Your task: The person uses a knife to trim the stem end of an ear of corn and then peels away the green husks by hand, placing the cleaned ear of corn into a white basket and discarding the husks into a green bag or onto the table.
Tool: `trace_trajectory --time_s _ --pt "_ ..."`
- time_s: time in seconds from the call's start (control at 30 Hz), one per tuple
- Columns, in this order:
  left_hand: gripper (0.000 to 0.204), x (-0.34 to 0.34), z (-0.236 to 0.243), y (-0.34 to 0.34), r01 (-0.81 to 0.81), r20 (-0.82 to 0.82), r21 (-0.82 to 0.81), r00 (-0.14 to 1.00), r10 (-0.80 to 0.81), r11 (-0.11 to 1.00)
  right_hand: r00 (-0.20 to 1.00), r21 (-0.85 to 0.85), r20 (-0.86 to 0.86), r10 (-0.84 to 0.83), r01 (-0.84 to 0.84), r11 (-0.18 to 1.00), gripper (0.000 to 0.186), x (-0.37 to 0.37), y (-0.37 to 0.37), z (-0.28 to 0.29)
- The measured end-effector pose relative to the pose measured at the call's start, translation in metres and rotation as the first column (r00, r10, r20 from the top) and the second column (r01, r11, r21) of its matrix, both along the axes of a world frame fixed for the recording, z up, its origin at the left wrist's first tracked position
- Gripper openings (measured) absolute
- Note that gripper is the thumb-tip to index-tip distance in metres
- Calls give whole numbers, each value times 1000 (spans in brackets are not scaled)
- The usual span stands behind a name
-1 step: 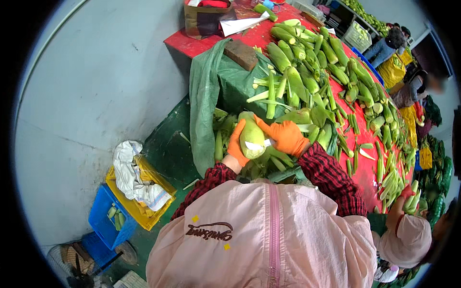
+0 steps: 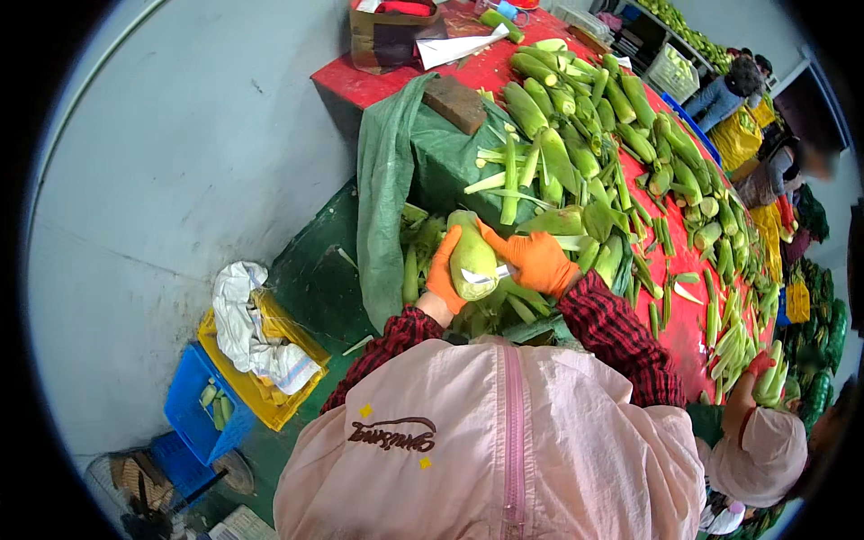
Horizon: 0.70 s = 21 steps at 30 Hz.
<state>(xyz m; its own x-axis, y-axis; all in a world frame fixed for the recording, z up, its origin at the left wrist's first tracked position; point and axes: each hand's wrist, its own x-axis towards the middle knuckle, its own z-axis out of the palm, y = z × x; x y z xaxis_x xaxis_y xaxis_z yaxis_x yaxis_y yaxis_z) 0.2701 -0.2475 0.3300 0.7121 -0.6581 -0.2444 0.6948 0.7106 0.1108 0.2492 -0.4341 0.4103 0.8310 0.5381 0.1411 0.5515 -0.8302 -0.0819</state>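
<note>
A corn ear (image 2: 471,247) sits between two orange-gloved hands, at twelve o'clock of the pink garment (image 2: 477,436).
The left hand (image 2: 444,272) wraps the ear's nine-o'clock side; the right hand (image 2: 542,261) touches its two-o'clock side, though what its curled fingers grip I cannot tell. Heaped corn (image 2: 583,157) lies toward two o'clock.

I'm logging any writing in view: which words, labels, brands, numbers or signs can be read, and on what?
Pink garment: dark stylised lettering, not copied out here.
White sack: bluish marks, too small and blurred to read.
I can make out no other legible text.
</note>
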Motion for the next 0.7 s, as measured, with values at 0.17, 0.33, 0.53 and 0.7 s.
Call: trace_trajectory --time_s 0.17,0.33,0.53,0.7 --pt "41 2 -12 2 -44 -114 -13 993 42 999 998 104 -20 -62 64 993 88 -23 16 -20" --pt "39 -1 -25 -3 -16 -125 -3 992 15 1000 992 60 -95 -87 93 994 87 -14 6 -13" --pt "45 -5 -14 -15 35 -156 134 988 -14 990 521 465 -852 58 702 540 65 -52 9 -34" --pt "48 -3 -10 -13 81 -129 87 989 -69 993 734 584 -678 -29 562 585 56 -56 7 -2"
